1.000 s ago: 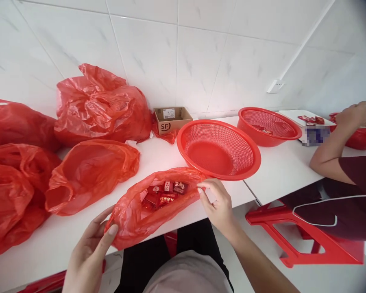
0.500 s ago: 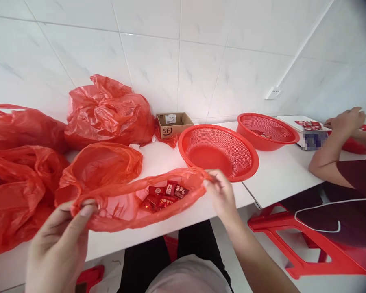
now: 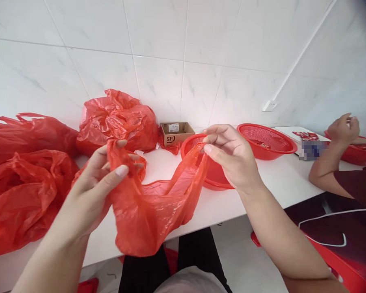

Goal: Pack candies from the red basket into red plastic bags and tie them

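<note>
A thin red plastic bag [image 3: 161, 207] hangs between my two hands, over the table's front edge. My left hand [image 3: 99, 179] is closed on one side of the bag's top, its thumb pressing the plastic. The opposite corner is pinched between the thumb and fingers of my right hand [image 3: 232, 156], in front of a red perforated basket [image 3: 215, 179]. Folds of the bag hide whatever lies inside it. Behind my left hand, another open red bag [image 3: 142, 165] is mostly covered from view.
Full red bags [image 3: 118, 118] stand along the wall, with a crumpled bag [image 3: 27, 195] at left. Beyond are a small cardboard box [image 3: 171, 139], a second red basket [image 3: 266, 150] holding a few packets, and a white scale [image 3: 288, 132]. A co-worker's arm [image 3: 326, 162] is at right.
Both hands have lifted the bag and come closer together. Its mouth, spread wide before with red-wrapped candies showing, now sags in folds, and the candies are out of sight.
</note>
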`<control>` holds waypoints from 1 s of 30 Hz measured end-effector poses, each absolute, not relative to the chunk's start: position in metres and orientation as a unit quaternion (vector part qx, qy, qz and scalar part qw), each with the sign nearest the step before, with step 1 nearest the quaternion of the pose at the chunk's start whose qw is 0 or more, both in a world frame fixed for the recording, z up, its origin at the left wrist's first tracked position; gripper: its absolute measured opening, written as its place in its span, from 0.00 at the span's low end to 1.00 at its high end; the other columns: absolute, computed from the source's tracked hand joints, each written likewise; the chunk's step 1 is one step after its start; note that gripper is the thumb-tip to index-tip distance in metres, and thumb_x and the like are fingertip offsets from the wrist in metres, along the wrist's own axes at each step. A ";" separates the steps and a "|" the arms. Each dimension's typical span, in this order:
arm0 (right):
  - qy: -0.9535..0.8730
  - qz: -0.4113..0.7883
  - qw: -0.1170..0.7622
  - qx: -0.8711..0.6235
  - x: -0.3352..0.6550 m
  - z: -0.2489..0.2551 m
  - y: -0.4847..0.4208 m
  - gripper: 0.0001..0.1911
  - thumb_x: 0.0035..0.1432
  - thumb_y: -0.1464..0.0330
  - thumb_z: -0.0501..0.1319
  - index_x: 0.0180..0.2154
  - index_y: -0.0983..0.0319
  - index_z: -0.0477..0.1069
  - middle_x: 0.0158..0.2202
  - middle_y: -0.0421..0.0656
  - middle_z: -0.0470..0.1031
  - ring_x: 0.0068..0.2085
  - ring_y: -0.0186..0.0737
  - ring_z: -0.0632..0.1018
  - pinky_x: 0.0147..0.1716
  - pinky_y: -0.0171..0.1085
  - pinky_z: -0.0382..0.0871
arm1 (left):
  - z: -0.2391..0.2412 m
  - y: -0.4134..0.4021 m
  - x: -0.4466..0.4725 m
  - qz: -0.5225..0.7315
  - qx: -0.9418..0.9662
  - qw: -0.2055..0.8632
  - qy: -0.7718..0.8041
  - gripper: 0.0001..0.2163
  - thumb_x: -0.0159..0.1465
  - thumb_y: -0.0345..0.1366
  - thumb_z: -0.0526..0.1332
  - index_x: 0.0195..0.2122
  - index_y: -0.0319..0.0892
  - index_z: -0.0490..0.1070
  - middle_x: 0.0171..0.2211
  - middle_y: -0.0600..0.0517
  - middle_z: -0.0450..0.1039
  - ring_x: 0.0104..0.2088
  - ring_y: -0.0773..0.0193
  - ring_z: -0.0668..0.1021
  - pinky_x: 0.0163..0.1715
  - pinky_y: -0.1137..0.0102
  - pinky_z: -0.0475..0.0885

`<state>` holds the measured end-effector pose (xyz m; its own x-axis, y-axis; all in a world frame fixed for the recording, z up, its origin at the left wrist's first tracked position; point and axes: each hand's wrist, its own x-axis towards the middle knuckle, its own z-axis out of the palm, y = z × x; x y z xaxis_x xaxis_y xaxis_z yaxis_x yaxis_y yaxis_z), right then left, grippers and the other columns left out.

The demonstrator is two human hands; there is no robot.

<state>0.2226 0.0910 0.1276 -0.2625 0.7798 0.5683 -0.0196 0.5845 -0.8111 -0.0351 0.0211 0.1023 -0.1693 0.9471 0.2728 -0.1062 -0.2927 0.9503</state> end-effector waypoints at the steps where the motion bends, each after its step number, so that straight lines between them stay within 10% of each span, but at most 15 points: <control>1: -0.726 0.353 0.532 -0.256 0.218 0.133 0.088 0.10 0.58 0.70 0.62 0.43 0.57 0.71 0.35 0.38 0.73 0.38 0.33 0.76 0.40 0.36 0.71 | 0.103 0.024 -0.036 0.596 0.520 0.434 0.432 0.23 0.60 0.42 0.67 0.57 0.53 0.66 0.39 0.51 0.77 0.41 0.61 0.79 0.37 0.69 0.76; 5: -0.806 0.357 0.434 -0.187 0.185 0.146 0.082 0.07 0.58 0.74 0.61 0.40 0.60 0.71 0.37 0.38 0.74 0.40 0.33 0.76 0.44 0.36 0.71 | 0.102 0.043 -0.029 0.413 0.620 0.507 0.433 0.25 0.61 0.40 0.66 0.59 0.48 0.62 0.31 0.55 0.73 0.31 0.67 0.76 0.33 0.70 0.73; 12: -0.821 0.372 0.409 -0.145 0.161 0.129 0.096 0.10 0.61 0.72 0.59 0.45 0.59 0.71 0.46 0.40 0.76 0.48 0.34 0.76 0.51 0.39 0.69 | 0.090 0.070 -0.015 0.341 0.630 0.549 0.430 0.18 0.64 0.49 0.59 0.24 0.42 0.62 0.19 0.58 0.57 0.20 0.72 0.61 0.20 0.74 0.57; 20: -0.774 0.400 0.430 -0.236 0.174 0.083 0.107 0.06 0.59 0.73 0.57 0.40 0.60 0.66 0.36 0.40 0.74 0.38 0.33 0.76 0.42 0.38 0.72 | 0.081 0.076 -0.017 0.420 0.560 0.574 0.425 0.17 0.67 0.47 0.56 0.28 0.39 0.70 0.17 0.55 0.63 0.19 0.70 0.64 0.23 0.73 0.62; 30: -0.837 0.202 0.487 -0.147 0.167 0.080 0.068 0.14 0.64 0.73 0.54 0.49 0.57 0.69 0.46 0.44 0.76 0.50 0.41 0.74 0.53 0.45 0.66 | 0.093 0.064 -0.033 0.349 0.665 0.506 0.424 0.01 0.60 0.31 0.61 0.32 0.41 0.72 0.28 0.55 0.72 0.30 0.67 0.73 0.34 0.71 0.68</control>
